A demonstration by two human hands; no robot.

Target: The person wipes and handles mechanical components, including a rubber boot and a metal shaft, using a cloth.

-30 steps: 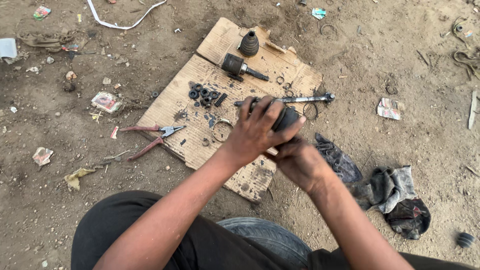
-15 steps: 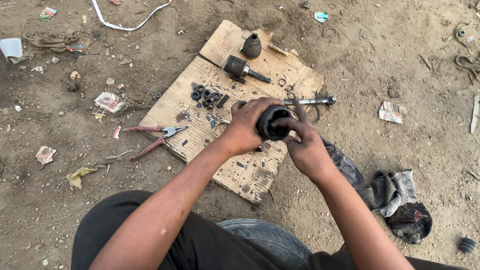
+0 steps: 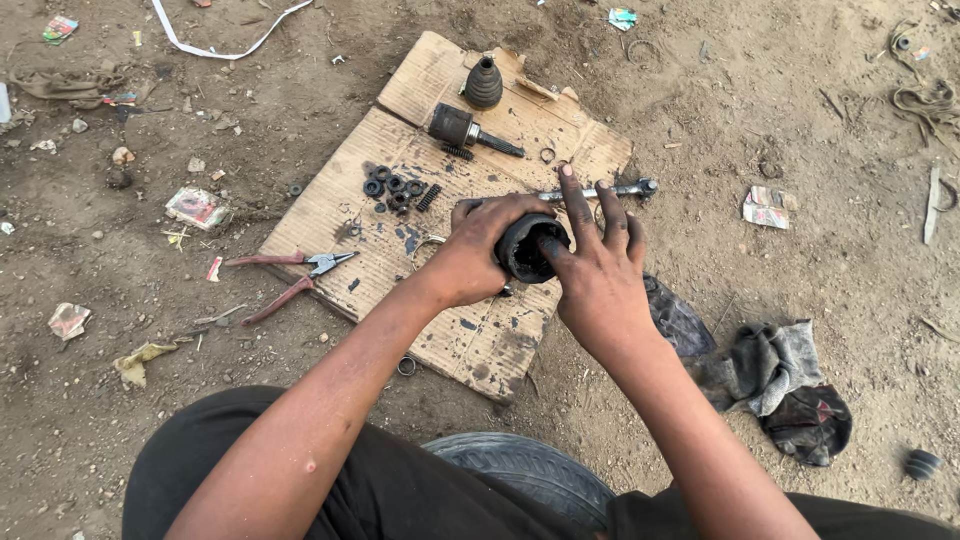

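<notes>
Even, soft daylight lit the scene, bright without glare. Shadows were faint and short, gathered just under the hands and small parts on the cardboard (image 3: 470, 340). The picture was sharp across the ground, with slight softness toward the corners.

Flat wrapper (image 3: 196, 207): at nine o'clock of the cardboard sheet (image 3: 420, 90), on the dirt; rectangular, pale with red and pink print.
Crumpled wrapper (image 3: 768, 206): at three o'clock of the cardboard, near it; white with red and grey patches.
Small packet (image 3: 621, 17): at twelve o'clock, top edge of view; teal and white.
Small packet (image 3: 58, 27): at ten o'clock, far corner; red and green.
Torn wrapper (image 3: 68, 320): at eight o'clock; pinkish, creased.
</notes>
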